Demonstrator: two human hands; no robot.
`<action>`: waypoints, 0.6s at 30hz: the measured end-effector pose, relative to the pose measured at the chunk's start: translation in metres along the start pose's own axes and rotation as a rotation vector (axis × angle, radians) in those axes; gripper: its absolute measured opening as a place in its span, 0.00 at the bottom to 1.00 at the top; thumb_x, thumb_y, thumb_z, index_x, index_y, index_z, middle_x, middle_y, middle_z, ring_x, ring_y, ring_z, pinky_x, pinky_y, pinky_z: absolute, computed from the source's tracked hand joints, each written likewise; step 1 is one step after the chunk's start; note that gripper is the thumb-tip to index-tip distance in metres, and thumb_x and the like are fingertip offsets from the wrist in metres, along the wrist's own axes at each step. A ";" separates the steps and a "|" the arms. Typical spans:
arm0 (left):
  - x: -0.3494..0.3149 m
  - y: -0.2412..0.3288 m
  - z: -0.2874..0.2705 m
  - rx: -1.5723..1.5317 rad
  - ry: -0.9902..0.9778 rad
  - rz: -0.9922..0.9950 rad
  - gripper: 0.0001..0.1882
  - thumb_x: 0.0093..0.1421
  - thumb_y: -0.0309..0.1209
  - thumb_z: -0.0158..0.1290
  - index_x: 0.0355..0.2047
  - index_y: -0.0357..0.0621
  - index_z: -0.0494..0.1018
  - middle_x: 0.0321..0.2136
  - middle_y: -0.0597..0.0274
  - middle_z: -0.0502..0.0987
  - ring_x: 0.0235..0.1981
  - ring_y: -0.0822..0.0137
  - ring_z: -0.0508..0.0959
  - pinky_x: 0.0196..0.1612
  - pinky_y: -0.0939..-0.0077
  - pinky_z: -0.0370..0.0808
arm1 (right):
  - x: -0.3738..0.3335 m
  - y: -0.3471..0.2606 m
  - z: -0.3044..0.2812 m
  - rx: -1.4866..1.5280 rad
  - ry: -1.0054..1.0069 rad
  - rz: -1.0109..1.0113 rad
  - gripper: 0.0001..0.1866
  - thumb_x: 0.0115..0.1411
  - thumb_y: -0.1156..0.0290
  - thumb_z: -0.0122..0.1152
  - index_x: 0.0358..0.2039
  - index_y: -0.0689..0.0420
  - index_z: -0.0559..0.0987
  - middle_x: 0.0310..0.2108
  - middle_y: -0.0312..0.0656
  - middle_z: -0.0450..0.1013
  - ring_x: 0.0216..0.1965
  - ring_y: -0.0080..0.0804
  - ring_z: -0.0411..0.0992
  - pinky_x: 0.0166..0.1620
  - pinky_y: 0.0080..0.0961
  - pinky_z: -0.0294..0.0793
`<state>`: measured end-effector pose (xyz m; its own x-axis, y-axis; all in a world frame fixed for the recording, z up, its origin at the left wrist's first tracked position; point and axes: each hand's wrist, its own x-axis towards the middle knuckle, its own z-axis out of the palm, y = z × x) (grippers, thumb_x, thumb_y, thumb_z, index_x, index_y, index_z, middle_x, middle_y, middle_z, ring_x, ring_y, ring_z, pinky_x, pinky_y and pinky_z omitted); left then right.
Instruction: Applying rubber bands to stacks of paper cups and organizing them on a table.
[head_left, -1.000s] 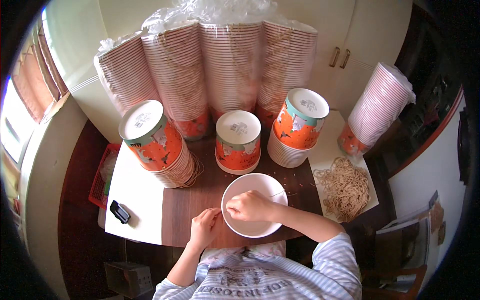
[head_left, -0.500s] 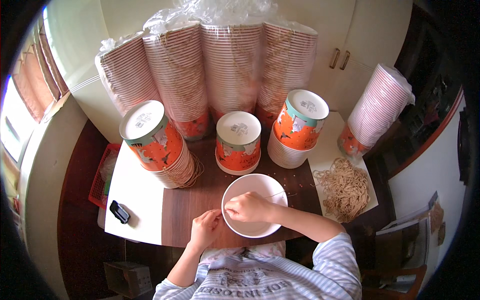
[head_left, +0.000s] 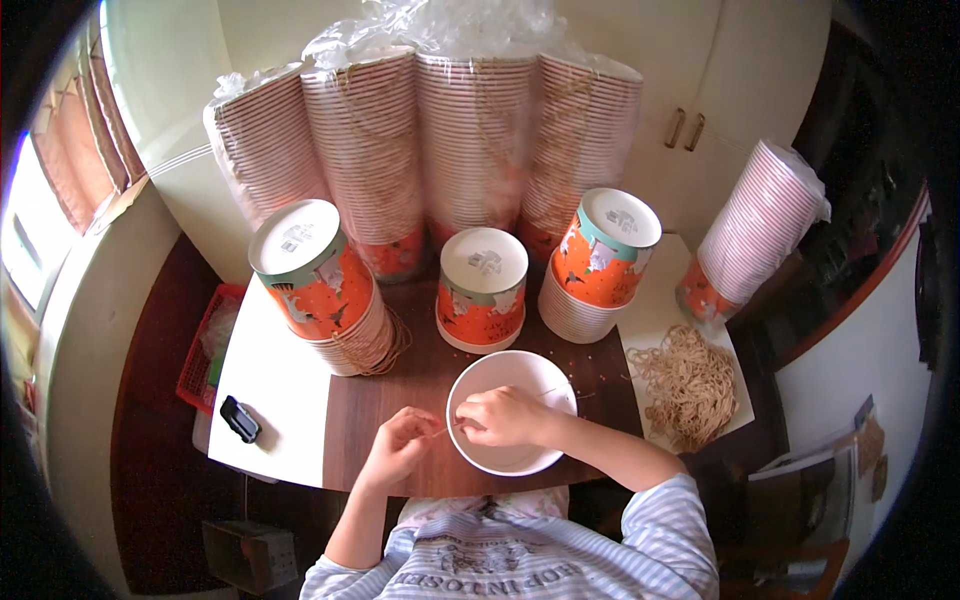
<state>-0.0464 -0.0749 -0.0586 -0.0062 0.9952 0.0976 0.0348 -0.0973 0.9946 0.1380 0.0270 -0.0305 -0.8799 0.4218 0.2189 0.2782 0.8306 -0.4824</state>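
Note:
A white paper bucket (head_left: 520, 458) stands mouth up near the table's front edge, its inside showing. My right hand (head_left: 500, 415) reaches over its mouth, fingers pinched at the left inner wall by the rim. A thin tan cord (head_left: 438, 433) runs between that hand and my left hand (head_left: 398, 447), which pinches it just outside the rim on the left. Another thin length of cord shows to the right of my right hand. The exact spot where the cord meets the bucket wall is hidden by my fingers.
Upturned orange printed buckets (head_left: 482, 315) stand in short stacks behind, the left one (head_left: 325, 300) with cords hanging on it. Tall plastic-wrapped stacks (head_left: 475, 140) line the back; another wrapped stack (head_left: 755, 225) leans at right. A tan cord heap (head_left: 690, 385) and black case (head_left: 240, 420) flank me.
My left hand has moved slightly left, away from the rim, with its fingers loosening into a pinch and the cord drawn out. My right hand stays at the bucket's left wall.

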 end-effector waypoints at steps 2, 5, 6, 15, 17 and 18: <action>-0.001 -0.002 -0.012 -0.421 -0.069 -0.018 0.03 0.45 0.22 0.47 0.20 0.39 0.70 0.35 0.56 0.73 0.46 0.62 0.67 0.52 0.67 0.61 | -0.001 -0.004 -0.006 -0.023 -0.031 0.014 0.07 0.46 0.66 0.55 0.26 0.53 0.75 0.22 0.40 0.72 0.25 0.39 0.72 0.29 0.33 0.72; -0.002 0.021 -0.010 -0.800 -0.084 0.098 0.04 0.48 0.27 0.45 0.23 0.42 0.70 0.29 0.53 0.74 0.44 0.58 0.69 0.52 0.61 0.60 | -0.006 -0.005 -0.014 -0.125 -0.090 0.021 0.08 0.46 0.65 0.55 0.27 0.52 0.74 0.22 0.41 0.73 0.24 0.39 0.72 0.29 0.35 0.72; 0.000 0.019 -0.014 -0.798 -0.083 0.098 0.04 0.48 0.27 0.45 0.23 0.42 0.70 0.29 0.53 0.74 0.44 0.58 0.69 0.52 0.61 0.60 | -0.007 -0.003 -0.015 -0.137 -0.096 0.029 0.08 0.46 0.66 0.55 0.29 0.52 0.73 0.22 0.41 0.73 0.23 0.39 0.72 0.28 0.35 0.71; 0.019 0.048 0.010 -0.183 -0.101 -0.100 0.07 0.54 0.22 0.51 0.33 0.33 0.70 0.30 0.67 0.73 0.31 0.80 0.71 0.35 0.87 0.69 | -0.004 -0.026 -0.040 0.251 0.024 0.032 0.10 0.50 0.75 0.52 0.34 0.56 0.67 0.23 0.41 0.72 0.23 0.37 0.72 0.26 0.29 0.70; 0.021 0.034 0.010 -0.078 -0.146 -0.076 0.07 0.54 0.22 0.52 0.33 0.34 0.70 0.29 0.68 0.73 0.30 0.81 0.70 0.33 0.88 0.69 | -0.004 -0.026 -0.039 0.332 0.065 0.001 0.09 0.50 0.77 0.52 0.34 0.57 0.67 0.24 0.41 0.71 0.24 0.36 0.72 0.27 0.28 0.70; 0.021 0.031 0.010 0.028 -0.186 -0.054 0.07 0.53 0.23 0.52 0.33 0.35 0.71 0.28 0.69 0.73 0.29 0.82 0.69 0.32 0.88 0.68 | -0.004 -0.023 -0.036 0.406 0.095 -0.020 0.08 0.50 0.78 0.52 0.33 0.57 0.68 0.25 0.41 0.71 0.25 0.35 0.71 0.27 0.27 0.70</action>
<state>-0.0353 -0.0564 -0.0260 0.1758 0.9838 0.0339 0.0674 -0.0464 0.9966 0.1488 0.0195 0.0108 -0.8390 0.4542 0.2996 0.0703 0.6364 -0.7681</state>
